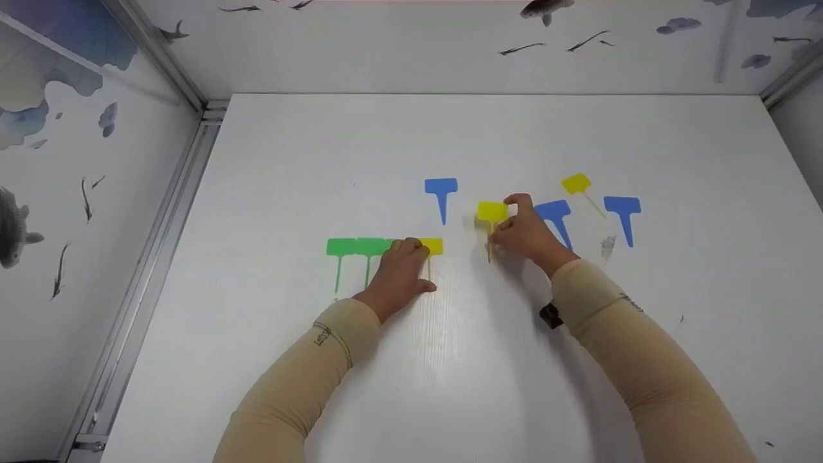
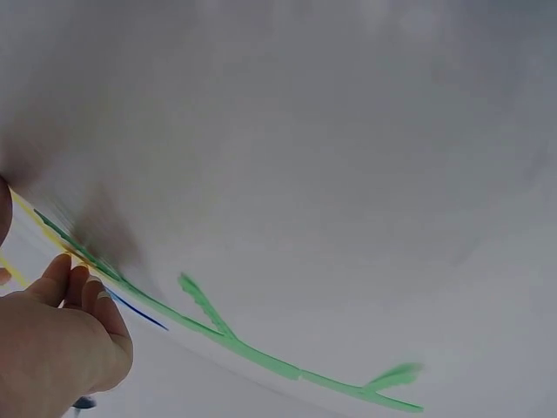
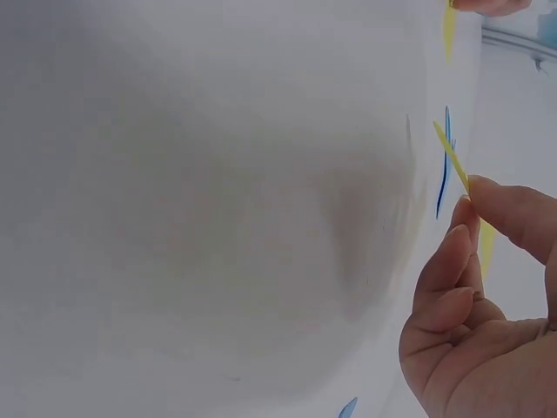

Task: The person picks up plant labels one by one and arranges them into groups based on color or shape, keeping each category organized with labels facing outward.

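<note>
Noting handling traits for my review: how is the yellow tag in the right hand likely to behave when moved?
The yellow tag is probably fairly stiff, looking straight in the right hand. It is likely light, being very thin. Being flat, it should hardly roll.

From my remote seat I take this for a boxed-in work booth, nearer a lab or workshop station than a living room, though I can't tell what building it stands in. A broad white tabletop [image 1: 386,141] fills most of the head view. Pale walls close it in: a far panel [image 1: 386,54], a left panel [image 1: 141,135] and a sliver of right panel [image 1: 800,122]. A silvery metal rail [image 1: 154,270] runs down the left side, like bolt-together framing. Ink-style fish [image 1: 13,228] and bluish, leaf-like washes [image 1: 96,32] decorate the far and left walls like printed wallpaper.
</note>
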The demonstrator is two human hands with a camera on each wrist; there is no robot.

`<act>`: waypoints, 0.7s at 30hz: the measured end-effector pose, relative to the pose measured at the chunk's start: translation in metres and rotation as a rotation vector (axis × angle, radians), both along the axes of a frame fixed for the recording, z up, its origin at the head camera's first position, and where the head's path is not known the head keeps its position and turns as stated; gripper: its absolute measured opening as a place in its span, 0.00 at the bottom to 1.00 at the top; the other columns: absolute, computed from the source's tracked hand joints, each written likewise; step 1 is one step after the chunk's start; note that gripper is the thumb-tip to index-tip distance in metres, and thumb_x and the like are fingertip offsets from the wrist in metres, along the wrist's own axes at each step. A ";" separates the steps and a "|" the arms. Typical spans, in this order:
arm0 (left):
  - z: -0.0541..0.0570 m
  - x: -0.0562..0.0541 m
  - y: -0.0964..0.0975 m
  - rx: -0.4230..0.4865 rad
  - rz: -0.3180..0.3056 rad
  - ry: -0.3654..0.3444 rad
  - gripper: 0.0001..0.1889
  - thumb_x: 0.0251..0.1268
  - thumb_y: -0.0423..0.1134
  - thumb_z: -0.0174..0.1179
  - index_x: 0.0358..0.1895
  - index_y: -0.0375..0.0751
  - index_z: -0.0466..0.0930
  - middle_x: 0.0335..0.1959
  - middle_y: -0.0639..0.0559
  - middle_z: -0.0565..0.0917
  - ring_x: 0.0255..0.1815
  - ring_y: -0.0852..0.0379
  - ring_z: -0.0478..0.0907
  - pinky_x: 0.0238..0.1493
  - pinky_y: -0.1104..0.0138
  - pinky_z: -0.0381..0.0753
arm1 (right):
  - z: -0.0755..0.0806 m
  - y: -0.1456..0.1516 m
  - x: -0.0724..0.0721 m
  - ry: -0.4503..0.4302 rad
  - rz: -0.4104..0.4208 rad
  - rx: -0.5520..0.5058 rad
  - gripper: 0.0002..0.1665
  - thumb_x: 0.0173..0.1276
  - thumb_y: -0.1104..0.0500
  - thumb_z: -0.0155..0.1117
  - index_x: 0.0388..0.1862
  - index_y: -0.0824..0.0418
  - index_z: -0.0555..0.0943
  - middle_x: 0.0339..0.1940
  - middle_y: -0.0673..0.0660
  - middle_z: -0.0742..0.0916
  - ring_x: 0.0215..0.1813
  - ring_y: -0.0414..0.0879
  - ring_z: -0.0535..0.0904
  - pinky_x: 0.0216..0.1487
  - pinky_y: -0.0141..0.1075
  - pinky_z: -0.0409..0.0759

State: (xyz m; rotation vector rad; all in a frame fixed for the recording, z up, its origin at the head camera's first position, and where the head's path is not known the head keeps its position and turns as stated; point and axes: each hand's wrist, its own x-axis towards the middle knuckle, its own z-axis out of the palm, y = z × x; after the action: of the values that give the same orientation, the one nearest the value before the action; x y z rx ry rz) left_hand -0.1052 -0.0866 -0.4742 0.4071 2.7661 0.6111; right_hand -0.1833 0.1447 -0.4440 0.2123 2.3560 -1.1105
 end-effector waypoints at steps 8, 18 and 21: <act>-0.001 0.000 0.000 -0.004 0.010 -0.003 0.34 0.59 0.51 0.66 0.66 0.39 0.68 0.64 0.48 0.66 0.63 0.51 0.60 0.68 0.63 0.62 | -0.001 -0.005 0.014 -0.016 0.007 0.003 0.45 0.65 0.62 0.65 0.72 0.54 0.48 0.45 0.61 0.76 0.42 0.52 0.73 0.48 0.36 0.75; -0.002 -0.001 0.001 -0.011 0.012 -0.001 0.35 0.60 0.50 0.66 0.68 0.39 0.68 0.65 0.48 0.67 0.64 0.51 0.61 0.69 0.63 0.62 | -0.006 -0.008 0.030 0.020 0.051 0.010 0.44 0.63 0.65 0.65 0.70 0.58 0.50 0.41 0.60 0.77 0.37 0.50 0.72 0.40 0.34 0.74; -0.001 -0.001 0.001 -0.011 0.011 -0.003 0.35 0.60 0.50 0.66 0.67 0.39 0.68 0.65 0.48 0.67 0.64 0.51 0.61 0.69 0.63 0.62 | -0.007 -0.010 0.033 0.015 0.056 0.022 0.44 0.63 0.65 0.64 0.70 0.58 0.50 0.41 0.60 0.77 0.36 0.50 0.72 0.39 0.34 0.74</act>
State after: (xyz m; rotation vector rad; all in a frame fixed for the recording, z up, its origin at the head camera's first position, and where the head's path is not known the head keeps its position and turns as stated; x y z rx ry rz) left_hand -0.1058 -0.0857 -0.4754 0.3889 2.7691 0.5984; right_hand -0.1505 0.1344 -0.4513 0.1453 2.3732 -1.0641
